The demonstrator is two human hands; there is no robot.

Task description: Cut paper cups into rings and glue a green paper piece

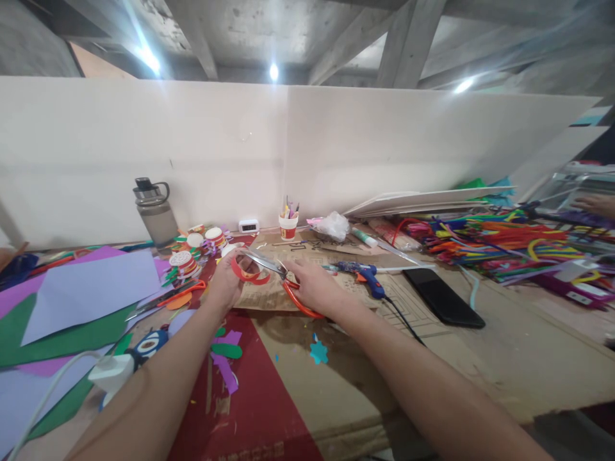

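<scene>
Over the middle of the table, my left hand (225, 282) is closed on a curled red strip (250, 275) that loops out past its fingers. A small white piece shows above those fingers; its kind is hard to make out. My right hand (310, 285) grips scissors (300, 302) by their orange handles. Their metal blades point left and reach over the red strip, close to my left fingers. Below the hands, a blue star-shaped cutout (318, 351) lies on the cardboard. Purple and green cut pieces (227, 350) rest by my left forearm.
Coloured sheets (96, 288), a second pair of scissors (166, 299) and small decorated cups (183, 264) lie left. A bottle (154, 211) and a pen cup (288, 227) stand behind. A glue gun (369, 280), phone (442, 298) and pipe cleaners (509, 240) are right; another person's hand (596, 203) shows beyond.
</scene>
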